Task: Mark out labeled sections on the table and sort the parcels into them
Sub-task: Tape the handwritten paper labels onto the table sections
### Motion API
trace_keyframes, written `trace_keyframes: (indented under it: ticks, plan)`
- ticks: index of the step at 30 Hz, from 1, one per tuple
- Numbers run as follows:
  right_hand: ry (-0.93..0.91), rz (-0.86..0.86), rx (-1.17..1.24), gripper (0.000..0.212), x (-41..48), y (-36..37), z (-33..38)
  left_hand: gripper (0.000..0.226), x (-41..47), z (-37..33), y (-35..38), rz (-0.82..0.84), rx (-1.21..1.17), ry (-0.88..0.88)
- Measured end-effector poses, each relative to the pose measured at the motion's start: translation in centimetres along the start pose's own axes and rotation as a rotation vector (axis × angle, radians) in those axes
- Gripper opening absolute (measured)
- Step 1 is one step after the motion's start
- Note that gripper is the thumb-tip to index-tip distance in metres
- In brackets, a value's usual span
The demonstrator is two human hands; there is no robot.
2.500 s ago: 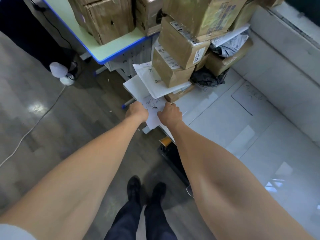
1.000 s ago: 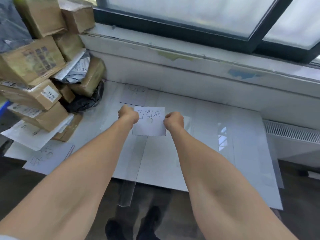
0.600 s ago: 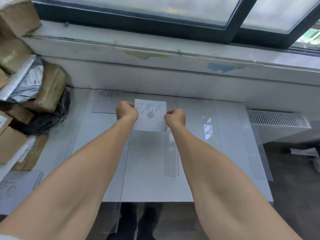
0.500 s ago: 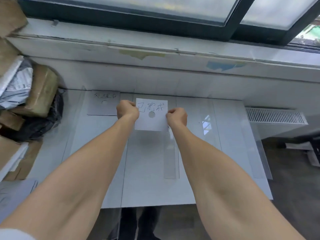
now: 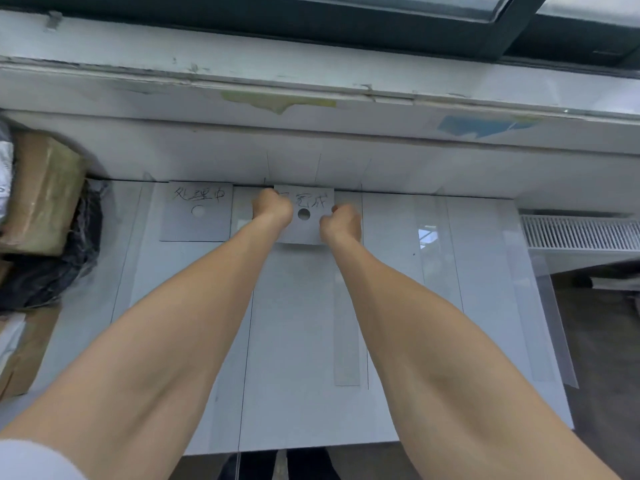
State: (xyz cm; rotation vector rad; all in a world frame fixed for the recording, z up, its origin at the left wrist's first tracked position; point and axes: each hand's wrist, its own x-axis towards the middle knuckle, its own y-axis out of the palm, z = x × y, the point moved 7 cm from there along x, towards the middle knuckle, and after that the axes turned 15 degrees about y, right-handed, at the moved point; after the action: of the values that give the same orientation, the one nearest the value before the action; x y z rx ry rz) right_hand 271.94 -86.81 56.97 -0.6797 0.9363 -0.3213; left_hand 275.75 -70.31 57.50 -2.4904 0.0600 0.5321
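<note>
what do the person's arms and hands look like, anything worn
The left forearm and right forearm are bare. The left hand and right hand have no gloves, and no watch or band shows at either wrist. A white sleeve edge shows high on the left arm.

Handwritten labels on two white sheets at the far edge of the desk (image 5: 398, 306). The left sheet (image 5: 195, 223), lying flat, reads "处理中". The second sheet (image 5: 310, 232) shows "完成", with a preceding character covered by the left hand (image 5: 273, 209).
</note>
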Motion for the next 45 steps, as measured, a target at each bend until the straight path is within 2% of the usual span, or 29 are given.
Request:
trace_keyframes:
  ticks: [3,5,7,12,19,22,24,27,32,38,45]
  plan:
    - [0.009,0.015,-0.015,0.007,0.5,0.6,0.2,0.038,0.4,-0.5,0.7,0.032,0.038,0.004]
    - [0.025,0.02,-0.019,0.022,0.8,0.7,0.2,0.037,0.8,-0.5,1.2,0.061,0.052,0.008]
    - [0.027,0.019,-0.034,0.021,1.1,0.9,0.1,0.037,0.9,-0.4,1.7,0.081,0.067,0.01]
    - [-0.011,-0.02,-0.102,0.037,1.2,1.0,0.3,0.043,0.5,-0.2,2.0,0.087,0.088,0.02]
    - [-0.358,-0.191,-0.402,0.038,-1.7,1.0,3.0,0.032,-1.3,-2.1,-2.1,-0.084,0.253,0.286]
    - [-0.504,-0.226,-0.506,0.036,-3.7,1.3,4.4,0.029,-2.7,-3.0,-5.0,-0.119,0.459,0.409]
    - [-0.602,-0.252,-0.55,0.039,-5.5,1.7,5.7,0.035,-3.7,-2.5,-6.9,-0.105,0.631,0.437]
    - [-0.736,-0.258,-0.598,0.038,-9.0,3.3,7.6,0.041,-5.7,-0.3,-10.2,-0.119,0.79,0.4]
    - [-0.943,-0.207,-0.673,0.039,-16.4,9.2,9.5,0.041,-10.5,5.3,-16.4,-0.19,0.842,0.297]
    - [-1.168,-0.092,-0.775,0.04,-26.9,18.8,8.6,0.046,-17.9,14.9,-24.0,-0.259,0.819,0.078]
    - [-1.352,-0.005,-0.825,0.041,-38.2,28.5,4.9,0.046,-27.1,25.7,-31.6,-0.331,0.732,-0.094]
